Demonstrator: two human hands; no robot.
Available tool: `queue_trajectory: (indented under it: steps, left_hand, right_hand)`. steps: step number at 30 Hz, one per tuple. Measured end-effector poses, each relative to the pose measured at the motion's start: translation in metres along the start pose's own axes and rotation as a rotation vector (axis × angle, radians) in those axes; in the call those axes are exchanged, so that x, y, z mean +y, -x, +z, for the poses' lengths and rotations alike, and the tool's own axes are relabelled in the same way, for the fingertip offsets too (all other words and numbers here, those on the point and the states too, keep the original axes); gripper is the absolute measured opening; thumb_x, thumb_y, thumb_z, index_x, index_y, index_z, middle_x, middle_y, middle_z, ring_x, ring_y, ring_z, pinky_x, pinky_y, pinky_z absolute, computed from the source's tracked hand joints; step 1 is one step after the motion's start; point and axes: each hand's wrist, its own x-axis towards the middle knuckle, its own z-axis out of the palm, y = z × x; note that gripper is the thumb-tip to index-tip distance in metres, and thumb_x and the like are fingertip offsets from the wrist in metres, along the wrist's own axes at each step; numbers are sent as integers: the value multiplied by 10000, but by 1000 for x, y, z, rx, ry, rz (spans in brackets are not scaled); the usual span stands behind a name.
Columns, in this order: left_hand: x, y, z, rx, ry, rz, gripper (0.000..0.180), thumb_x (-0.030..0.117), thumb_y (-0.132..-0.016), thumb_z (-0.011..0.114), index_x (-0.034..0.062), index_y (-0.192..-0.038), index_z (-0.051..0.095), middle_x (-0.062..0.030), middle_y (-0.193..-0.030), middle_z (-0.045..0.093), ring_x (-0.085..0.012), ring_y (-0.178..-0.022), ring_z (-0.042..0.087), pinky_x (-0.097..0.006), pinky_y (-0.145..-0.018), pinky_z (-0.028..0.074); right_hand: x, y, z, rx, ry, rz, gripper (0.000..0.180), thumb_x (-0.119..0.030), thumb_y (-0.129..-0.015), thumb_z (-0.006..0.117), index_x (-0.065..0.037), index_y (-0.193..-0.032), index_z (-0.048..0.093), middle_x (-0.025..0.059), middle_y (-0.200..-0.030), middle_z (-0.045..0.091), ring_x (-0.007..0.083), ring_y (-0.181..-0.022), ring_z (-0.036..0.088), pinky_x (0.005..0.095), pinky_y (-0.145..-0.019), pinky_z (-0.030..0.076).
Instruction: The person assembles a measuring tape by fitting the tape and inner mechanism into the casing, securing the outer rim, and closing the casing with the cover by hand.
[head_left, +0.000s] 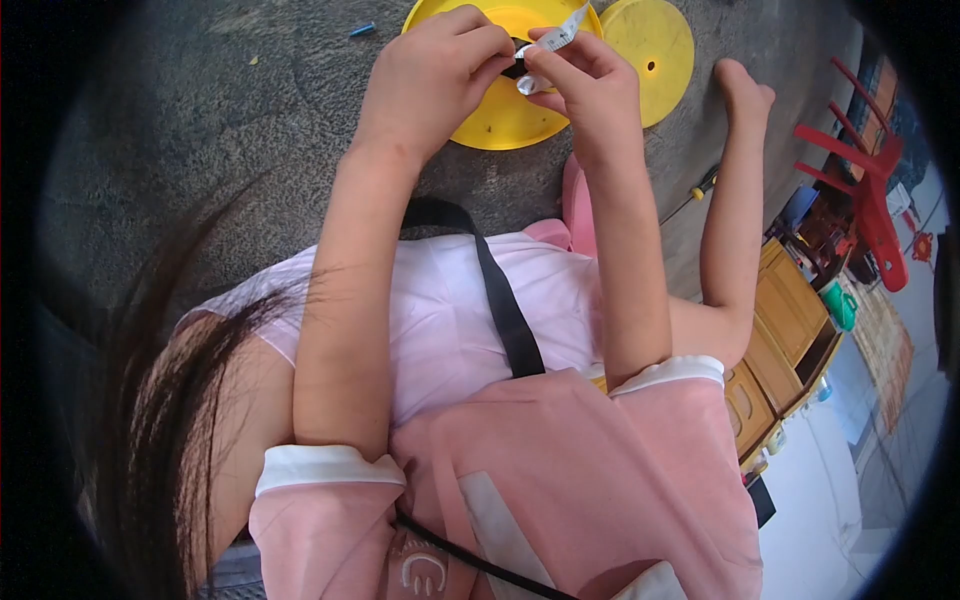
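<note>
Head view, both hands, left (435,75), right (580,80), pinching a thin white strip (560,35), above round yellow plastic discs (505,120), rough grey floor (200,130)

Grey concrete floor (200,120); wooden cabinets (790,310), red chair (870,190) right.

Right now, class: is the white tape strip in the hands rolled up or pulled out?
Pulled out: the white tape strip stretches up from the right hand, while the left hand pinches a small dark piece.
</note>
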Motion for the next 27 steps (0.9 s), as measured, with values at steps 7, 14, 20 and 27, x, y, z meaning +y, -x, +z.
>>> queue_trajectory:
  steps: [7, 14, 20, 27]
  left_hand:
    - [1, -6, -6, 21, -163, 75, 90, 76, -651, 591, 87, -731, 552, -29, -726, 541, -209, -659, 550, -276, -563, 445]
    - [10, -6, -13, -16, -188, 65, 95, 79, -664, 597, 72, -755, 571, -28, -728, 563, -173, -663, 565, -250, -583, 451]
    - [23, -13, -25, -45, 209, -163, 179, 112, -663, 572, 48, -820, 515, -122, -805, 518, -264, -726, 534, -318, -609, 442]
    - [3, -4, -7, 71, 371, -383, 120, 96, -685, 591, 29, -783, 601, -70, -716, 603, -139, -672, 590, -227, -617, 460]
  right_hand:
    - [-2, -3, 4, 28, -2, 0, 232, -115, -668, 624, -17, -873, 575, 41, -744, 573, 98, -654, 560, 194, -578, 462]
    - [1, -1, 0, -33, -2, -176, 222, -95, -685, 606, -4, -885, 579, 44, -737, 578, 93, -645, 545, 190, -606, 436]
    - [-10, -10, -14, -136, -56, -187, 209, -83, -705, 577, 3, -895, 566, 49, -751, 572, 104, -663, 535, 194, -619, 424]
    - [-30, -29, -10, -326, 132, -190, 174, -79, -703, 545, 33, -836, 554, 88, -709, 563, 121, -654, 532, 226, -589, 416]
